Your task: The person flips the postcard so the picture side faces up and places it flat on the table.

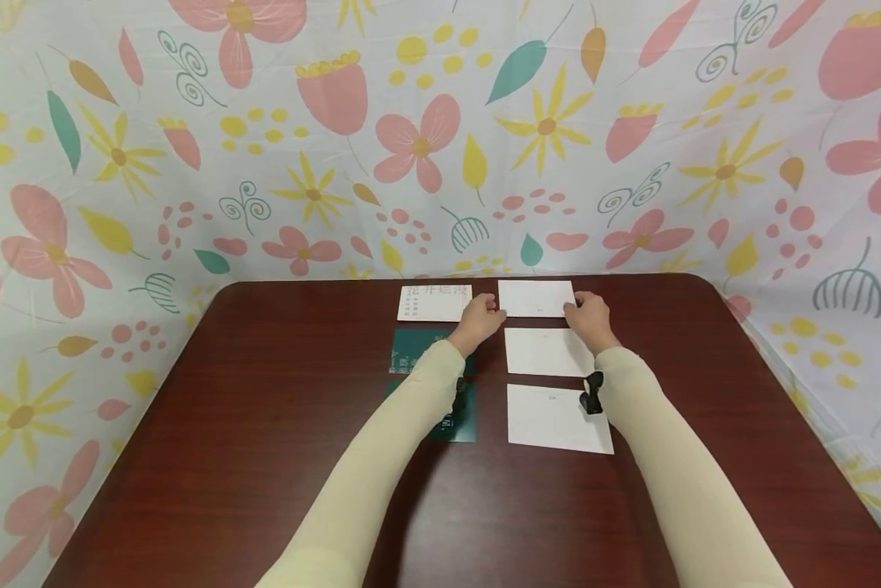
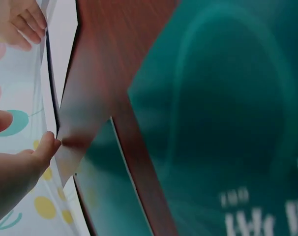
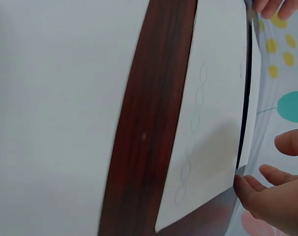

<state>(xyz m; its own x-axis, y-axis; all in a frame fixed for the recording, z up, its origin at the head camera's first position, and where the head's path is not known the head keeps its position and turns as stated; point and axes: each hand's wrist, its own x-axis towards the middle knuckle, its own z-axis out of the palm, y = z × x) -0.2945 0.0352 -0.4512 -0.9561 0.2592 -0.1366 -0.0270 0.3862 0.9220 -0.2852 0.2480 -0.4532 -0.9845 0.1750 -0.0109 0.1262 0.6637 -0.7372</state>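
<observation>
Two columns of cards lie at the far part of the table. My left hand [image 1: 481, 318] is beside the left edge of the far white card [image 1: 536, 298], its fingertips at or close to the edge. By that card's right side is my right hand [image 1: 589, 317]; in the right wrist view its fingertips [image 3: 242, 189] touch a corner, thumb apart. Toward me lie a middle white card [image 1: 543, 351] and a near white card [image 1: 553, 418]. The left column holds a white printed card [image 1: 433, 303] and two dark green cards, the middle one [image 1: 409, 347] and the near one [image 1: 464, 420], partly hidden by my left arm.
The dark reddish-brown table [image 1: 264, 457] ends at a hanging floral cloth [image 1: 425, 163], right behind the far cards. Bare wood shows left, right and in front of the cards. A small black device [image 1: 593, 394] sits on my right wrist.
</observation>
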